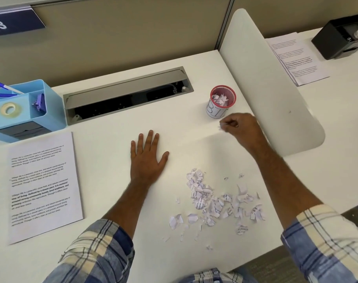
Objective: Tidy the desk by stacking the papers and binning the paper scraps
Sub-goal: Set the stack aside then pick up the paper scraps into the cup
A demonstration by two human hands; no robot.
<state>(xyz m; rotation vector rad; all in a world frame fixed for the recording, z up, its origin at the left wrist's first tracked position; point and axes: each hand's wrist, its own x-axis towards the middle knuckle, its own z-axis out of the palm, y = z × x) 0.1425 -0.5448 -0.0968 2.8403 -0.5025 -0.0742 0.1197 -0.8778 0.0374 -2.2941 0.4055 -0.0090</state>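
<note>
Near the red mesh cup labelled as a bin (220, 103), already holding some white scraps, the right hand (240, 127) hovers just beside it with fingers curled, pinching a small blurred paper scrap (221, 127). On the white tabletop (117, 139) the left hand (147, 158) lies flat, fingers spread, holding nothing. A loose pile of torn white paper scraps (215, 203) lies between the forearms. A neat stack of printed white papers (44, 186) sits to the left, below a light blue plastic desk organiser (23, 111).
</note>
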